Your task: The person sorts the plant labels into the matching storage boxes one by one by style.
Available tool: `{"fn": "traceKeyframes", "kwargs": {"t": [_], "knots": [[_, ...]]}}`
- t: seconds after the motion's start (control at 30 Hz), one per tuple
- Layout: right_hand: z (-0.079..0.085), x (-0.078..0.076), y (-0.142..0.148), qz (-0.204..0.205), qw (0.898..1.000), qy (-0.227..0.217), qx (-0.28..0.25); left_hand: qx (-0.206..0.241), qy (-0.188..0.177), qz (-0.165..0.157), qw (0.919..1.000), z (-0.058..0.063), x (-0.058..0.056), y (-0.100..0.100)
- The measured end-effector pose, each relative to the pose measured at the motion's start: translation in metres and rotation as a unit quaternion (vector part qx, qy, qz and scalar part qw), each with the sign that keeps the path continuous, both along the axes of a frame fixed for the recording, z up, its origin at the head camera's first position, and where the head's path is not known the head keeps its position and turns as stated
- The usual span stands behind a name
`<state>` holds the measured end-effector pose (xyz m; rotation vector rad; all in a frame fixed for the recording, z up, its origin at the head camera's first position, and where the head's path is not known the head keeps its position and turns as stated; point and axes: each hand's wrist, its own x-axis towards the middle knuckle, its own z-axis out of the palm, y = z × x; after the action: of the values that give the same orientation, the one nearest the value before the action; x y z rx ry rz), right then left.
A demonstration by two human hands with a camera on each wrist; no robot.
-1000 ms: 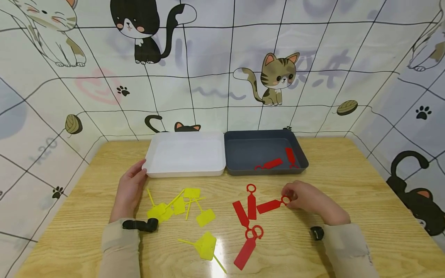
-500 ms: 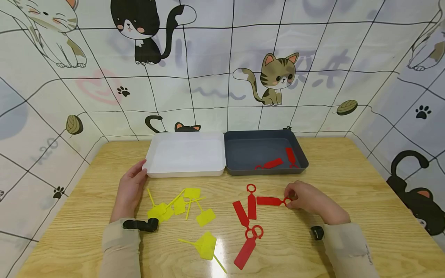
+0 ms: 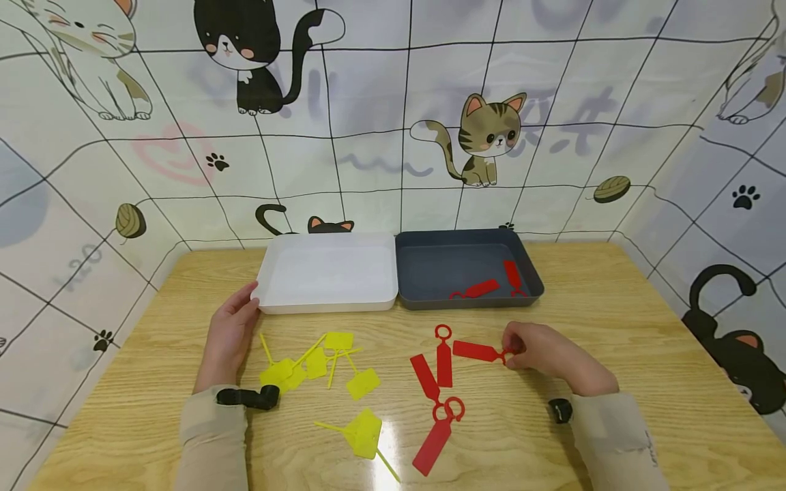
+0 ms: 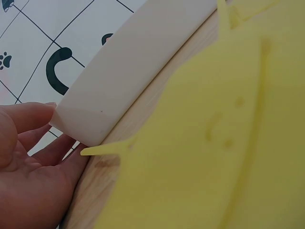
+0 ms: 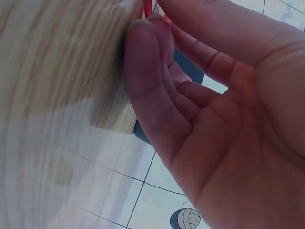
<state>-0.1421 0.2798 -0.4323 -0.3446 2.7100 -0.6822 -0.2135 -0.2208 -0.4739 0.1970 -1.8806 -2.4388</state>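
In the head view my right hand (image 3: 540, 351) pinches the ring end of a red plastic tag (image 3: 475, 351), its flat part pointing left. The right wrist view shows the fingertips (image 5: 140, 33) together, with a sliver of red (image 5: 148, 7) at the top. My left hand (image 3: 230, 334) touches the left end of the white tray (image 3: 325, 273) at its near corner, fingers relaxed. More red ring tags (image 3: 445, 365) lie close by, and yellow T-shaped plant labels (image 3: 364, 384) are scattered further left. A yellow label (image 4: 190, 133) fills much of the left wrist view.
Beside the white tray stands a dark grey tray (image 3: 454, 262) holding two red tags (image 3: 482, 289). Both trays are at the back of the wooden table (image 3: 516, 436), near a cat-patterned cloth (image 3: 368, 157) that encloses the back and sides.
The red tag in my right hand has turned about its ring, its flat end swinging away from me. My left hand, both trays and the other tags stay as they were.
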Motion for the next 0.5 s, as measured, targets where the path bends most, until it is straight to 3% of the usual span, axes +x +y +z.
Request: {"fn": "traceKeyframes", "kwargs": {"t": [0.5], "knots": [[0.0008,0.0016,0.0059,0.024,0.999,0.001,-0.029,-0.009,-0.005,-0.006,0.9999,0.0005,0.0,-0.001]]}}
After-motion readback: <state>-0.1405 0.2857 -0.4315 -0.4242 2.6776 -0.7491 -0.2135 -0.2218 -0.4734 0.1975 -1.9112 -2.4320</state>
